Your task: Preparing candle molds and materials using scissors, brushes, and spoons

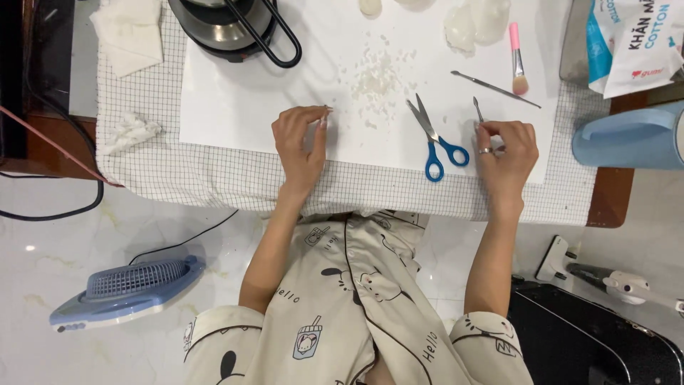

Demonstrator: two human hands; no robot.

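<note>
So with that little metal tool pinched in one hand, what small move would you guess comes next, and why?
Probably the right hand carries the thin metal tool over towards the left hand. The left fingertips are pinched together near the white flakes on the white sheet, though I cannot tell if they hold anything.

Odds and ends around the desk

A pink brush [518, 60] and blue-handled scissors [436, 139] lie on the white sheet [235, 107]; a black-handled pot [228, 25] sits at the desk's far edge, a blue fan [125, 292] on the floor.
</note>
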